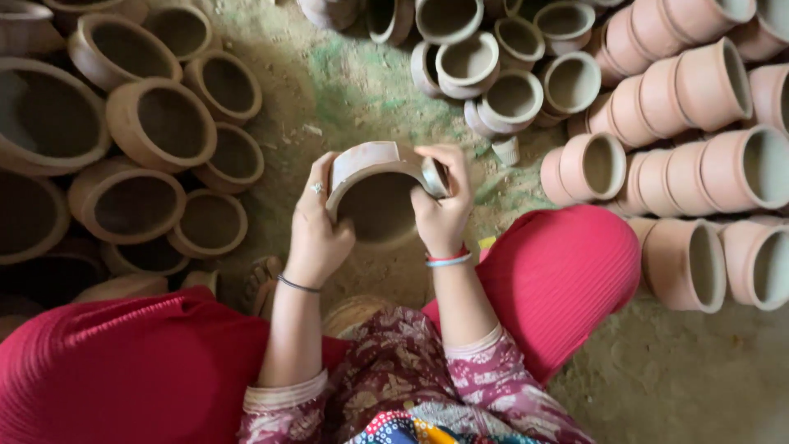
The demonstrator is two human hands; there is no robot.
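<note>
Both hands hold one brown clay pot (374, 193) up over the dirt floor (345, 90). The left hand (316, 234) fingers wrap its left rim. The right hand (442, 205) fingers pinch its right rim. The pot is round and open. More pots (160, 123) lie far left, pink ones (707, 86) right.

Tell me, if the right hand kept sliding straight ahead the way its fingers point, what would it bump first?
Probably the small clay cup lying on the ground just beyond the right hand, which holds the clay pot. Depth is hard to judge.

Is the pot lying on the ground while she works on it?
No, both the left hand and right hand hold the clay pot up off the ground.
</note>
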